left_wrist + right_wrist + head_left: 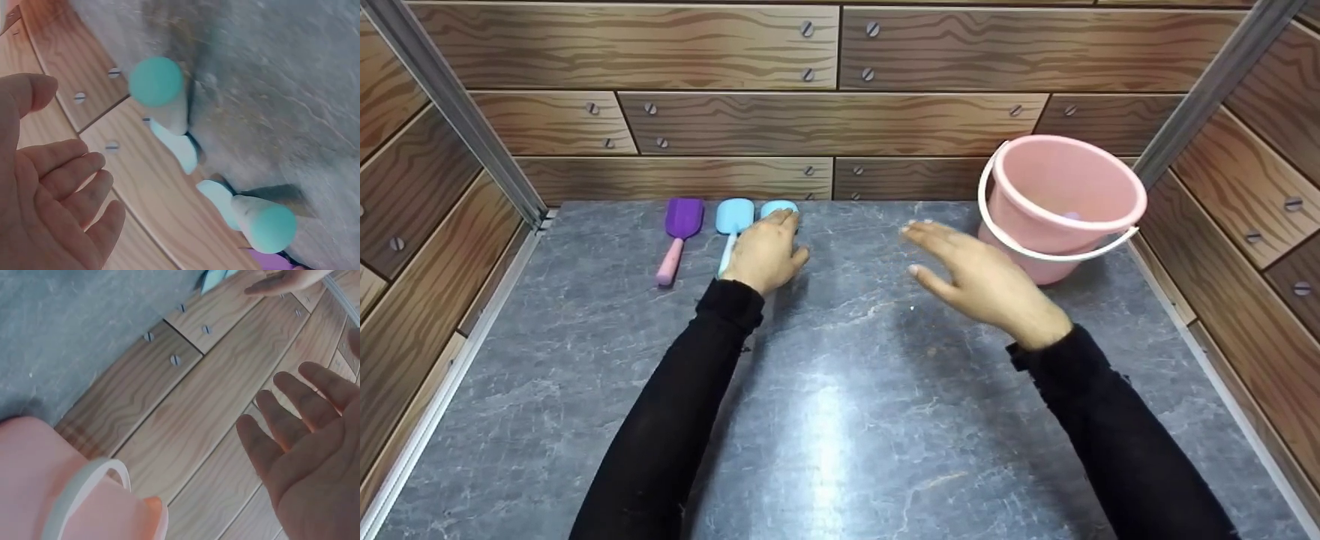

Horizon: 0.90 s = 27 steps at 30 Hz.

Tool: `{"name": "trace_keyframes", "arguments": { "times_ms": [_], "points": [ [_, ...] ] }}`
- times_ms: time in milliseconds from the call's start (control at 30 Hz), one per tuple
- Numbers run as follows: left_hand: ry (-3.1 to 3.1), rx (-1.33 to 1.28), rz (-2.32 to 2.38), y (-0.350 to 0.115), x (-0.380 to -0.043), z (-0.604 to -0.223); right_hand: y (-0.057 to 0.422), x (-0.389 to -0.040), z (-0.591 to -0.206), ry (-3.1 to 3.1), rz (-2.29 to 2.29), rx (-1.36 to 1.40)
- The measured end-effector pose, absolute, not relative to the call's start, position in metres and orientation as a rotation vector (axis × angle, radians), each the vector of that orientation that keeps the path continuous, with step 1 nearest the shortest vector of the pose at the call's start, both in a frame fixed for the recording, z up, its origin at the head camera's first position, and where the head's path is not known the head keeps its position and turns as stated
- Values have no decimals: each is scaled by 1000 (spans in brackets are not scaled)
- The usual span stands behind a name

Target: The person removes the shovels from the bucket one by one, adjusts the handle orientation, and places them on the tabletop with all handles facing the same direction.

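Note:
My left hand [765, 253] is held above two light blue toy shovels, hiding most of the right one [778, 206] and part of the middle one [734, 216]. In the left wrist view its fingers [73, 180] are loosely bent with nothing in them, apart from the teal handle end [156, 81] of one shovel and the handle end [272, 228] of the other. A purple shovel [684, 217] with a pink handle lies to their left. My right hand [986, 281] hovers left of the pink bucket [1065, 184], its fingers [298, 416] extended and holding nothing.
The bucket's white handle [1057, 255] hangs down at its front, and a small purple thing [1071, 216] shows inside. Wood-patterned walls [735, 124] enclose the grey marbled tabletop [840, 360] at the back and both sides. Metal rails [457, 112] run along the corners.

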<state>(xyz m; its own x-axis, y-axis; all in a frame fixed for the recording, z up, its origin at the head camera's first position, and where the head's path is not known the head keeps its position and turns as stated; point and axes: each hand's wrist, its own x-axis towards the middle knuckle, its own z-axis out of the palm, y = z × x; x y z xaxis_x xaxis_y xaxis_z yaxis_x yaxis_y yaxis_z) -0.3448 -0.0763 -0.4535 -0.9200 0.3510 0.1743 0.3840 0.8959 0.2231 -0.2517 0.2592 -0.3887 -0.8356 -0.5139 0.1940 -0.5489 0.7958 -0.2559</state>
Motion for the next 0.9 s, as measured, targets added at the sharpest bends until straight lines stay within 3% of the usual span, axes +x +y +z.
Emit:
{"name": "trace_keyframes", "arguments": {
  "times_ms": [900],
  "points": [
    [-2769, -784, -360, -54, -308, -445, 320, -270, -335, -2770, 548, 387]
  ]
}}
